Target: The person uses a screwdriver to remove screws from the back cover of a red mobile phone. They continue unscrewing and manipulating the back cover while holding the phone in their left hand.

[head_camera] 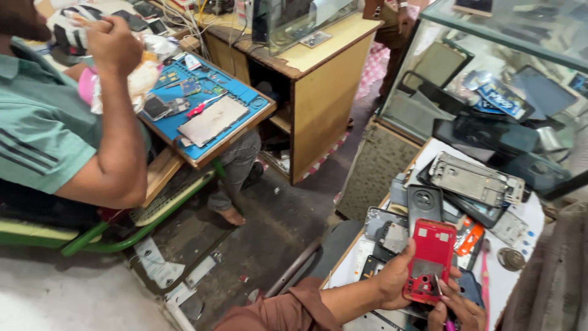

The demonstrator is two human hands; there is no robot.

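At the lower right of the frame a white worktop (527, 220) carries a heap of phone parts: a grey metal frame (474, 179) near its top edge, a black back cover (424, 205) with a round camera ring beside a silver back cover (384, 228), and an orange piece (470, 238) to their right. A small round disc (509, 258) lies apart near the right edge.

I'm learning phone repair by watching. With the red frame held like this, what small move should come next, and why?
Probably press the tool tip a little further into the red frame. The left hand grips the frame's edge above the table, and the right hand has the tool at its lower opening.
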